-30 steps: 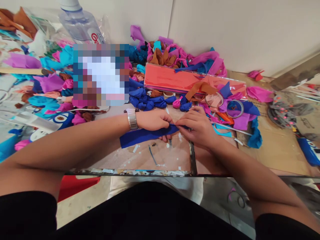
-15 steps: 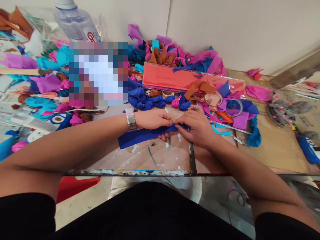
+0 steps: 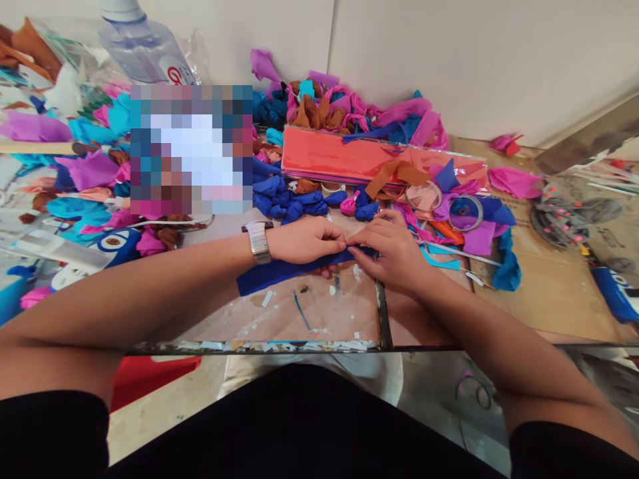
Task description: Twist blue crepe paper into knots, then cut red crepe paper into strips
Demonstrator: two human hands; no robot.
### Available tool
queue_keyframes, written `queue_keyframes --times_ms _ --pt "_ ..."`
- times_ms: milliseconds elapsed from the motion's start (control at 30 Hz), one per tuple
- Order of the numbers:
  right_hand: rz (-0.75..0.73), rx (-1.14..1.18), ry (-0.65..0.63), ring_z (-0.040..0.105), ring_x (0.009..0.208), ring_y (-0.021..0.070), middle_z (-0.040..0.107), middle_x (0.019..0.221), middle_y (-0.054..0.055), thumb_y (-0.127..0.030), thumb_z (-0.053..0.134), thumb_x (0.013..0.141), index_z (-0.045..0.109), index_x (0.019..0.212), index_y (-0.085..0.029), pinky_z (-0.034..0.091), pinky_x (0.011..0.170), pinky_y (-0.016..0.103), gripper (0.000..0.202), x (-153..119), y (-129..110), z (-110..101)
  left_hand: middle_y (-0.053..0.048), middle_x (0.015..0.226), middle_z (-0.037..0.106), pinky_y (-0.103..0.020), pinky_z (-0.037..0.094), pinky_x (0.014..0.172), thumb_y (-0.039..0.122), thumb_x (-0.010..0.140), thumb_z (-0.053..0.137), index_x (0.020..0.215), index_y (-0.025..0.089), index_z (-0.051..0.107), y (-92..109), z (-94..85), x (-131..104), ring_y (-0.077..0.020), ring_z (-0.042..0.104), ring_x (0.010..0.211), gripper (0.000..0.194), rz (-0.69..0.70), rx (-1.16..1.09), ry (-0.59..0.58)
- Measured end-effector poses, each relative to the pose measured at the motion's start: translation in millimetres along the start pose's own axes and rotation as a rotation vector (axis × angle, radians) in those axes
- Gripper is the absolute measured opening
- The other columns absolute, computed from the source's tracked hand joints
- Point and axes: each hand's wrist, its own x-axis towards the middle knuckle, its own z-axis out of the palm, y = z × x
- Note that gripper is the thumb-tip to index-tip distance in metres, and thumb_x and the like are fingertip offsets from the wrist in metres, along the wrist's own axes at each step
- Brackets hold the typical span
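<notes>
A long strip of dark blue crepe paper (image 3: 272, 275) lies between my two hands, just above the work board. My left hand (image 3: 309, 239), with a metal watch on its wrist, pinches the strip's upper edge. Close against it, my right hand (image 3: 389, 249) grips the same edge between thumb and forefinger. The fingertips of both hands nearly meet, and the strip's right end is partly hidden under my right hand. Just behind my hands lies a row of blue crumpled paper pieces (image 3: 304, 203).
A clear packet of red paper sheets (image 3: 339, 153) lies behind my hands. Tape rolls (image 3: 466, 213) sit among coloured scraps at right. A large plastic bottle (image 3: 142, 46) stands at the back left. The board's front edge (image 3: 309, 347) runs close to my body.
The left part of the blue strip sits slightly lower and shows a little less behind my left forearm. Both hands keep nearly the same pinch; the whole view shifts slightly.
</notes>
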Motion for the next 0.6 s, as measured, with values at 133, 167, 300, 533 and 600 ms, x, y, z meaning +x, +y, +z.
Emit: queue_keyframes --times_ms 133,167,300,533,600 --pt "0.022 -0.004 -0.015 0.072 0.086 0.0223 0.082 0.093 0.003 -0.024 0.064 0.102 0.073 0.101 -0.025 0.042 0.101 0.049 0.010 0.7 0.0 -0.9 -0.004 0.076 0.077 -0.021 0.057 0.057 0.038 0.106 0.051 0.088 0.018 0.061 -0.2 1.4 -0.5 -0.0122 0.071 0.058 0.029 0.039 0.052 0.015" --pt "0.025 -0.001 -0.019 0.071 0.086 0.0223 0.082 0.093 0.003 -0.024 0.063 0.102 0.073 0.101 -0.025 0.042 0.101 0.049 0.010 0.7 0.1 -1.0 -0.004 0.076 0.077 -0.021 0.056 0.057 0.038 0.105 0.051 0.087 0.018 0.061 0.4 1.3 -0.7 -0.0121 0.071 0.058 0.029 0.044 0.057 0.014" --pt "0.030 -0.005 -0.004 0.071 0.084 0.0217 0.081 0.092 0.003 -0.026 0.065 0.103 0.072 0.102 -0.023 0.041 0.101 0.048 0.008 0.4 -0.1 -1.2 -0.003 0.074 0.076 -0.022 0.057 0.060 0.038 0.103 0.055 0.085 0.018 0.061 4.5 0.0 -1.9 -0.0134 0.072 0.061 0.027 0.013 0.047 0.011" --pt "0.043 -0.003 0.005 0.070 0.083 0.0218 0.081 0.095 0.005 -0.028 0.063 0.105 0.070 0.105 -0.023 0.042 0.101 0.048 0.009 0.5 -0.8 -2.5 0.000 0.072 0.072 -0.023 0.052 0.064 0.040 0.103 0.052 0.084 0.018 0.061 4.6 -2.5 -0.7 -0.0122 0.068 0.063 0.030 0.114 0.224 0.065" --pt "0.037 -0.011 0.006 0.070 0.084 0.0222 0.080 0.095 0.005 -0.027 0.062 0.105 0.070 0.106 -0.022 0.041 0.102 0.049 0.009 0.1 -0.2 -2.1 0.001 0.072 0.070 -0.023 0.047 0.066 0.039 0.102 0.052 0.083 0.017 0.064 3.7 -2.3 -0.2 -0.0117 0.064 0.066 0.031 0.178 0.395 0.136"
